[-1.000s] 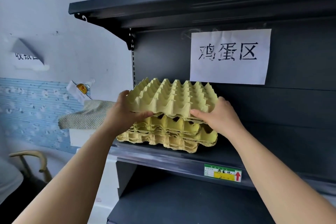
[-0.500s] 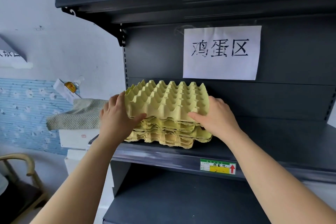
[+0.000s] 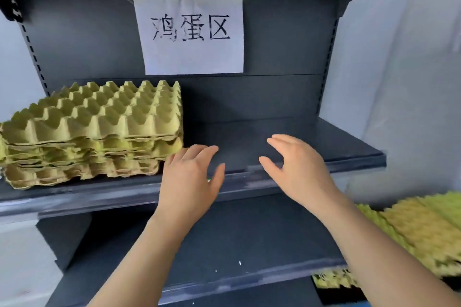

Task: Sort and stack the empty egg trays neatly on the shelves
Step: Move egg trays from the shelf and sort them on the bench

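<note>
A: Where are the egg trays sitting?

B: One stack (image 3: 94, 132) is sitting on the left end of the shelf (image 3: 311, 147), low down to the left of the sign (image 3: 192, 32). More trays (image 3: 419, 227) are lying low down on the far right. They are looking blurry, so I cannot tell how many there are or which way they are turned.

A: What are the hands doing?

B: Both are hanging in front of the shelf and holding nothing. The left hand (image 3: 189, 177) is spreading its fingers wide, just beside the front right corner of the stack. I cannot tell if it is touching it. The right hand (image 3: 296, 172) is open too, with its fingers bending a little, over the bare middle of the shelf.

A: Which hand is closer to the trays on the right?

B: The right hand. Those trays are lying down and to the right of it. The left hand is well apart from them, with the right hand in between.

A: So what is coming next?

B: I am guessing the person is going to reach down to the right, with the right hand getting there first. A tray is wide, so both hands are likely needed to carry it. The stack is waiting up and to the left for it.
</note>
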`<state>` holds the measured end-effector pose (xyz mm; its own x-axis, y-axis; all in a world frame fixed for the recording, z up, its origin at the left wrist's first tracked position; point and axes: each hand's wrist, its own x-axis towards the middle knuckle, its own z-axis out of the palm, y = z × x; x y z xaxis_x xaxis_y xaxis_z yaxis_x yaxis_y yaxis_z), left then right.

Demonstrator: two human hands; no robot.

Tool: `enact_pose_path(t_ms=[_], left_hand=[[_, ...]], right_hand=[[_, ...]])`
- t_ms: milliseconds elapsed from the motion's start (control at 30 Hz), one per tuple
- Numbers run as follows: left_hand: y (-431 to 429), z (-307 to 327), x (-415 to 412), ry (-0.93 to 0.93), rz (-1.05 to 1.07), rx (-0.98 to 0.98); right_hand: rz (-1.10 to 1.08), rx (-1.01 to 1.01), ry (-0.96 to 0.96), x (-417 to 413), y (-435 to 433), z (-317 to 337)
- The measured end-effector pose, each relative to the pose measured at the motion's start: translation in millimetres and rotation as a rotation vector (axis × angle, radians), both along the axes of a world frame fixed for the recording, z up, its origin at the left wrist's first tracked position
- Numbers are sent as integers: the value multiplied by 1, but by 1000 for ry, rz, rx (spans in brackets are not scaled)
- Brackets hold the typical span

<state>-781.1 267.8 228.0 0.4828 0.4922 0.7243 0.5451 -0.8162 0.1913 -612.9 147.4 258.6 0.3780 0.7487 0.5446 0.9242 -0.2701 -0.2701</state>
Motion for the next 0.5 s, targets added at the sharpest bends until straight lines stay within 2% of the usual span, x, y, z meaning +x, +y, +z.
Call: enact_pose_path(t_ms=[200, 500], left_hand=[[-73, -38, 121, 47, -172, -48], [-180, -102, 312, 141, -367, -176]], right_hand=[[-180, -48, 43, 99, -92, -38], [-312, -178, 55, 251, -218, -98]])
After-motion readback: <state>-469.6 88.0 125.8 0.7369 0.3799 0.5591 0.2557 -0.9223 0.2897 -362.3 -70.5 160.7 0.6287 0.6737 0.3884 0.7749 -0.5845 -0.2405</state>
